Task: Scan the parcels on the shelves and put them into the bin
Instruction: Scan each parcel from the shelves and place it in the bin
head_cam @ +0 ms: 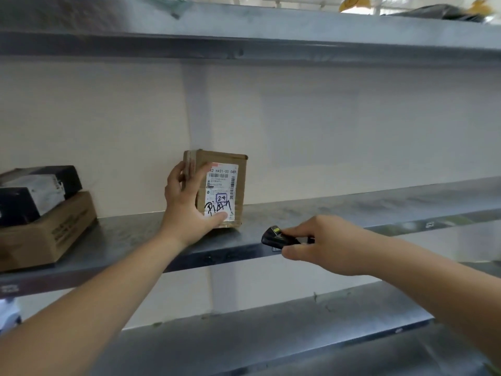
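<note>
A small brown cardboard parcel stands upright on the middle metal shelf, its white shipping label with barcodes and black handwriting facing me. My left hand grips the parcel's left side, fingers over the top corner and thumb across the label's lower edge. My right hand holds a small black scanner just in front of the shelf edge, to the lower right of the parcel, its tip pointing left toward the box.
At the shelf's left end a black parcel lies on a larger brown carton. An upper shelf carries dark and yellow bags at the right. A lower shelf runs beneath. A pale wall backs the shelves.
</note>
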### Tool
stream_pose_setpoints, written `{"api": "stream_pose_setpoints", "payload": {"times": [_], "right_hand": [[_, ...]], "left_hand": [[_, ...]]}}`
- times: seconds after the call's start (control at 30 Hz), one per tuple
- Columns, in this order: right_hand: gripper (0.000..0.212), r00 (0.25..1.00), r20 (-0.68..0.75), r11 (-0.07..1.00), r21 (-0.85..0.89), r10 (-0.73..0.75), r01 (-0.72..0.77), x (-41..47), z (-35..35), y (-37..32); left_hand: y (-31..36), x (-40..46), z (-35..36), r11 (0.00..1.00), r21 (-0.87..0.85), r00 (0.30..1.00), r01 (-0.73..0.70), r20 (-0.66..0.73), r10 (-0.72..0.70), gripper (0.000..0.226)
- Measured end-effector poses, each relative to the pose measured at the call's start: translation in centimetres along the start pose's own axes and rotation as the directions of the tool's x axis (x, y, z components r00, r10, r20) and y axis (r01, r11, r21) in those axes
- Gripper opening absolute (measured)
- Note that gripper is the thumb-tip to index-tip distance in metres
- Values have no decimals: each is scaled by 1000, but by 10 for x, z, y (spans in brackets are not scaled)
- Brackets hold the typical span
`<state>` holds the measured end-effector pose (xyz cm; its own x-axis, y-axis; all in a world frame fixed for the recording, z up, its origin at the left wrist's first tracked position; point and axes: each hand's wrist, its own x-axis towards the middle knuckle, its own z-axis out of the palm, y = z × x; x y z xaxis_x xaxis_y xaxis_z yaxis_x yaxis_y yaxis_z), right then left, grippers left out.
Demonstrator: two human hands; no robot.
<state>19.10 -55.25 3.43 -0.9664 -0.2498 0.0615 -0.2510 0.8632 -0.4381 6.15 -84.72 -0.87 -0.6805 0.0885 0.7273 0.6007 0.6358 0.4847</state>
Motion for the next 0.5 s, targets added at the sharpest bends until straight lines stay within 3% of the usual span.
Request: {"api": "stream_pose_setpoints", "payload": {"times": [0.17, 0.3, 0.5], "right_hand": [[51, 991, -118, 995, 77, 65, -57, -2, 9, 2], [40, 970, -197, 980, 168, 141, -109, -16, 18, 3], [43, 894, -312, 912, 354, 323, -206, -62, 47, 1]], "left_hand": [[19, -13, -3, 980, -179, 996, 84, -3, -86, 117], [32, -34, -9, 920, -367, 990, 140, 24, -142, 116], [65, -54, -10, 719, -646, 947, 257, 317, -54, 113]]}}
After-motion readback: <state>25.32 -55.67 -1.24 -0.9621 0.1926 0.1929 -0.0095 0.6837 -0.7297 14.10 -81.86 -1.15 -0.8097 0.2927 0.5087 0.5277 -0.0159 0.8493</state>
